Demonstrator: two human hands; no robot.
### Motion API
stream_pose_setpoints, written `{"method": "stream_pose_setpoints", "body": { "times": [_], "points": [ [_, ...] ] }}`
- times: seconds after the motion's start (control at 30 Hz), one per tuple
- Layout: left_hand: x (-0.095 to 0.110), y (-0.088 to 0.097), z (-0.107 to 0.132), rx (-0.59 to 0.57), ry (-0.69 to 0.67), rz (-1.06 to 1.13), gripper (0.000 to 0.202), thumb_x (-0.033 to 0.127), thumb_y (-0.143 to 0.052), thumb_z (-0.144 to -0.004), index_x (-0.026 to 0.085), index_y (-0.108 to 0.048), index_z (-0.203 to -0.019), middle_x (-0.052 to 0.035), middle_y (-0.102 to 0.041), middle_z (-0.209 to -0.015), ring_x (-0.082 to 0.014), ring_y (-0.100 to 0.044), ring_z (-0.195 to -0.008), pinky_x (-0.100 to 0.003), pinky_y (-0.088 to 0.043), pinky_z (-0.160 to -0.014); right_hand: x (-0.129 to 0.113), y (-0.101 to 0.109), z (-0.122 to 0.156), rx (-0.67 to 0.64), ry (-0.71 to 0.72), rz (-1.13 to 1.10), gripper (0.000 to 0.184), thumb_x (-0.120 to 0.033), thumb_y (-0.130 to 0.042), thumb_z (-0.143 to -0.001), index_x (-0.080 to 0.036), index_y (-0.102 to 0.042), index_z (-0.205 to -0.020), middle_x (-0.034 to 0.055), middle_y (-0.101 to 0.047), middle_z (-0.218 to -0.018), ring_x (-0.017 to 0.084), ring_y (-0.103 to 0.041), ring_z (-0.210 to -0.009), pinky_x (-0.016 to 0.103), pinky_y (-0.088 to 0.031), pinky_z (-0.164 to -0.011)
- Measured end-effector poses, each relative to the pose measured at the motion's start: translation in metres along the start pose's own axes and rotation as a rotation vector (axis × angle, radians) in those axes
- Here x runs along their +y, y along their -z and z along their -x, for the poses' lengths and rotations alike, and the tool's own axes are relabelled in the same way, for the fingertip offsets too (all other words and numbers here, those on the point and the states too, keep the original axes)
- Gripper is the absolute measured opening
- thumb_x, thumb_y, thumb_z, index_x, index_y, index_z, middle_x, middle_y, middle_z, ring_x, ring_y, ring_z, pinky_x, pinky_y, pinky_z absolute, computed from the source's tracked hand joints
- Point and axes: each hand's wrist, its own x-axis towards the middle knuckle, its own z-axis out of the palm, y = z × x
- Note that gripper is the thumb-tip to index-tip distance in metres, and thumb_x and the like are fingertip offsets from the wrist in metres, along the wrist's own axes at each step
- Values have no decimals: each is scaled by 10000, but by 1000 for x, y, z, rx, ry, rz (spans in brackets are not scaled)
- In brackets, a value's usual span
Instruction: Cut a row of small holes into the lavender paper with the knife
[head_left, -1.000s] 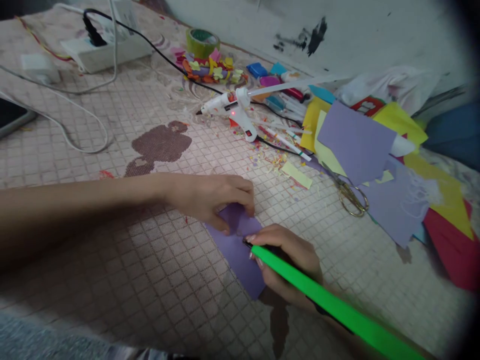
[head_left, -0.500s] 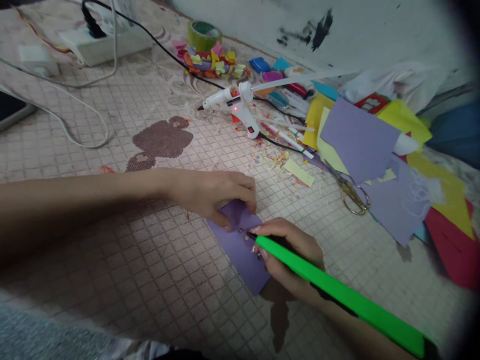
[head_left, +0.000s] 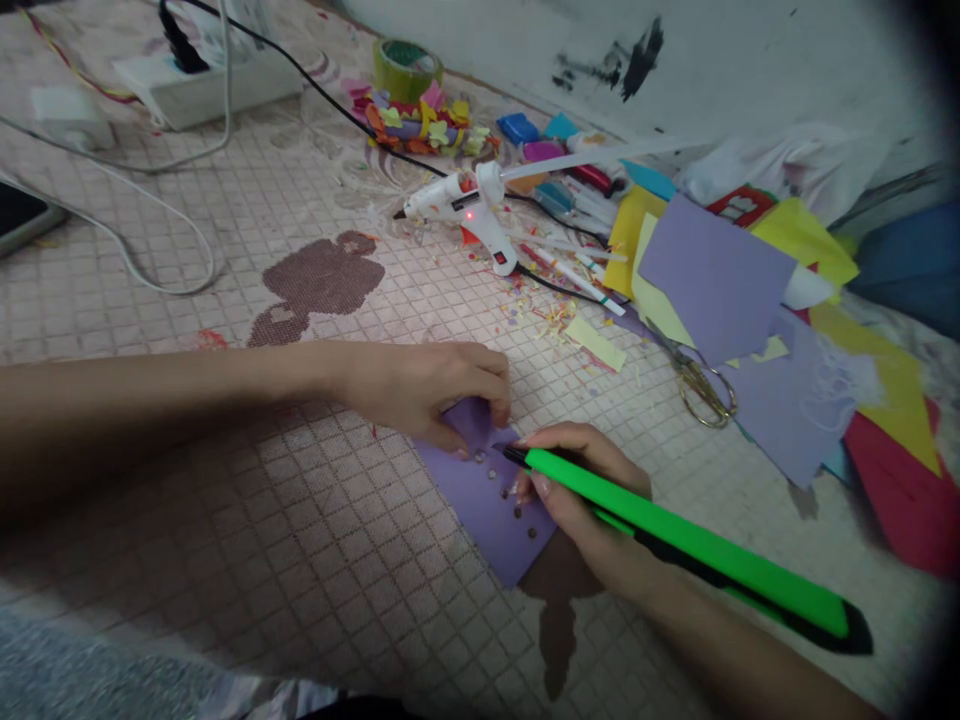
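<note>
L hand (head_left: 420, 392) pins purple paper (head_left: 480, 515) — R hand (head_left: 585, 510), green marker (head_left: 686, 550), prob.

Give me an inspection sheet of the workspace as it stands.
Surface: pink checked cloth, brown patch.
Job's things: purple paper, dark dots on it; green pen.
Clutter: glue gun, red light on; scissors; tape roll; foam cutouts; paper scraps.
Hands: left hand on the paper; right hand holding the pen, tip at the paper.
Cables: black cord from power strip; white cable.
Surroundings: marked white wall.
</note>
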Motion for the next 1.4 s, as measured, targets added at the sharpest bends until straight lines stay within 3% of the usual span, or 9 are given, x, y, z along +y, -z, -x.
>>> {"method": "stream_pose_setpoints", "body": {
  "times": [0.2,0.47,0.77,1.1,1.4],
  "points": [
    [9,-11,0,102,48,5,121,118,-728,-807,171,-647,-879,-40,-602,-950,-173,-566,-935,-289,-440,-863,11,4,-4,41,-71,-277,162,-201,-630,-913,-266,-644,-1062,-47,-699,-708,112,-669,-608,240,-565,-587],
    [27,-21,0,124,158,-126,86,87,-629,-864,163,-645,-828,-36,-617,-935,-180,-562,-918,-344,-397,-891,13,4,-4,5,-73,-284,136,-217,-645,-917,-254,-648,-1048,-45,-699,-696,109,-671,-602,231,-561,-580],
    [19,-18,0,132,101,-16,129,52,-610,-842,151,-579,-765,-20,-590,-814,-151,-552,-811,-269,-427,-758,19,6,-3,13,-86,-291,145,-255,-642,-915,-251,-625,-1059,-39,-694,-695,130,-670,-595,266,-559,-574],
    [18,-16,1,108,61,-20,135,97,-580,-884,167,-560,-770,-24,-597,-829,-154,-550,-822,-276,-432,-769,17,6,-4,-1,-88,-297,136,-248,-652,-912,-251,-642,-1048,-37,-690,-706,119,-662,-601,253,-561,-587],
    [13,-14,0,77,25,30,178,22,-564,-839,170,-538,-744,-19,-582,-829,-146,-543,-813,-262,-432,-754,16,5,-3,-9,-81,-290,150,-243,-659,-908,-251,-647,-1058,-32,-696,-710,116,-666,-615,241,-567,-590]
  ]
}}
